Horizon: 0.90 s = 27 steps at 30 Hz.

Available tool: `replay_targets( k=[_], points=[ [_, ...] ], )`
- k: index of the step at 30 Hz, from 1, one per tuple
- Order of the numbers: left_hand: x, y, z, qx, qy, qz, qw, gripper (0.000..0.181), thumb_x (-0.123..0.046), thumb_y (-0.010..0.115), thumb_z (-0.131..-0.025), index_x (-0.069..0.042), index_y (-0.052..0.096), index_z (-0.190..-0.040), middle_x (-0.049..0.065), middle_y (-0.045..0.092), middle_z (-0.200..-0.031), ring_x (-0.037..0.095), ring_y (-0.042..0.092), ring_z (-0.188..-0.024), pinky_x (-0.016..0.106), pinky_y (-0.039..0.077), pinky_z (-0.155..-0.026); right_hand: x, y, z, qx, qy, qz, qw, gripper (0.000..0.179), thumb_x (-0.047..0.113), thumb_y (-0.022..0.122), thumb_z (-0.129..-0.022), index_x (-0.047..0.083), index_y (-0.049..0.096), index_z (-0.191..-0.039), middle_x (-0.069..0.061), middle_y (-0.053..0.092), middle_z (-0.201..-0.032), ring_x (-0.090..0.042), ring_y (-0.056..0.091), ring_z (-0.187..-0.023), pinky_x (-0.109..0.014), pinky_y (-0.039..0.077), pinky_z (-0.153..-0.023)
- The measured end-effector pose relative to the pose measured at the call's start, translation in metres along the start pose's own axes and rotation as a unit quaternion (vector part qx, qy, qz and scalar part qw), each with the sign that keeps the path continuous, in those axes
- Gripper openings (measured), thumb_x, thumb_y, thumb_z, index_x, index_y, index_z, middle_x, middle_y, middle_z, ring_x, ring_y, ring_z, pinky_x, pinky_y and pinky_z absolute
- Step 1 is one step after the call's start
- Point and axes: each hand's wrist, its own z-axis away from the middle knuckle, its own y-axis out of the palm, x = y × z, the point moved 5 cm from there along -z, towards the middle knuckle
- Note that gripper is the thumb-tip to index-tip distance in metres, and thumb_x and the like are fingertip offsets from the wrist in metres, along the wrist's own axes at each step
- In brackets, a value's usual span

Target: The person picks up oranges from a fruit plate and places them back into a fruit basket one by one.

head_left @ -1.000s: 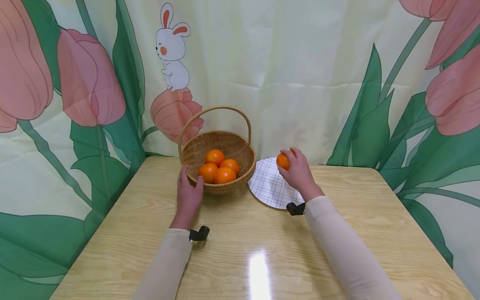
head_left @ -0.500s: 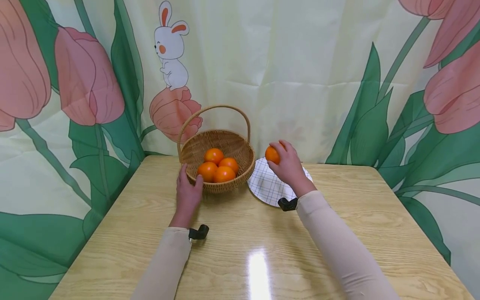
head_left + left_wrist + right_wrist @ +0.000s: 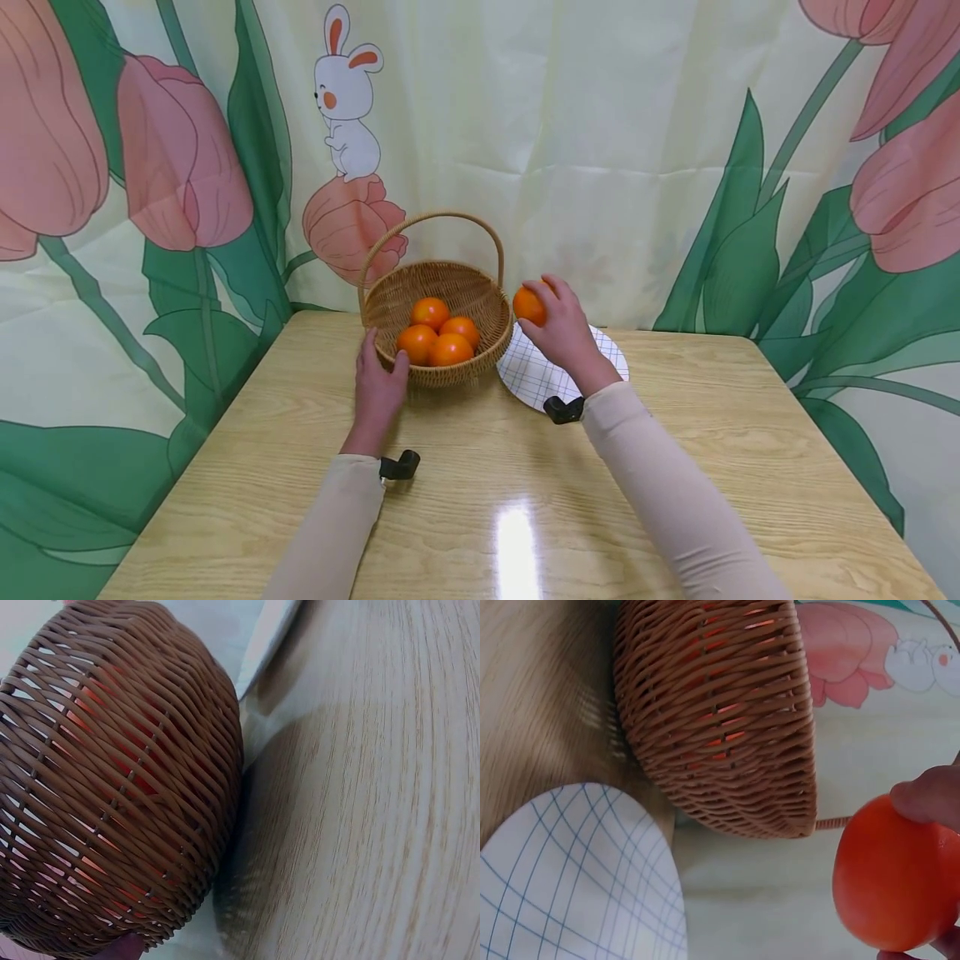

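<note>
My right hand (image 3: 561,327) holds a smooth, round orange fruit (image 3: 529,307) over the far part of a white plate (image 3: 534,379) with a blue grid pattern, just right of the basket rim. In the right wrist view, thumb and fingers grasp the fruit (image 3: 889,877) from opposite sides. A brown wicker basket (image 3: 450,377) with a tall arched handle contains several similar fruits (image 3: 431,313). At its front left, my left hand (image 3: 380,387) grips the basket rim, thumb at the front edge and fingers along the left side. Mostly weave (image 3: 127,772) fills the left wrist view.
Basket and plate stand side by side at the back of a light wooden table (image 3: 465,467). Close behind them hangs a pale curtain (image 3: 600,150) printed with tulips and a rabbit. Black camera mounts (image 3: 400,465) sit on both wrists.
My right hand has carried the orange fruit leftward and slightly up, from over the plate's right part to close by the basket's right rim. My left hand stays at the basket.
</note>
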Motion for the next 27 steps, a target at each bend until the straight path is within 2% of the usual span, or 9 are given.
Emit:
replay_targets(
  k=[11, 27],
  points=[
    [-0.001, 0.000, 0.002, 0.000, -0.010, 0.002, 1.0000, 0.070, -0.040, 0.051, -0.094, -0.024, 0.017, -0.154, 0.017, 0.023, -0.156, 0.040, 0.029, -0.141, 0.057, 0.028, -0.113, 0.012, 0.006, 0.000, 0.004, -0.028, -0.012, 0.9995, 0.054, 0.022, 0.073, -0.084, 0.017, 0.053, -0.134, -0.016, 0.039, -0.147, -0.042, 0.043, -0.129, -0.055, 0.045, -0.100],
    [-0.005, 0.000, 0.005, -0.002, -0.004, 0.004, 1.0000, 0.070, -0.039, 0.051, -0.095, -0.022, 0.017, -0.154, 0.018, 0.022, -0.157, 0.040, 0.028, -0.142, 0.057, 0.027, -0.113, 0.029, 0.022, 0.001, 0.012, -0.055, -0.041, 0.9976, 0.054, 0.023, 0.073, -0.086, 0.017, 0.052, -0.136, -0.015, 0.039, -0.146, -0.039, 0.043, -0.129, -0.052, 0.047, -0.099]
  ],
)
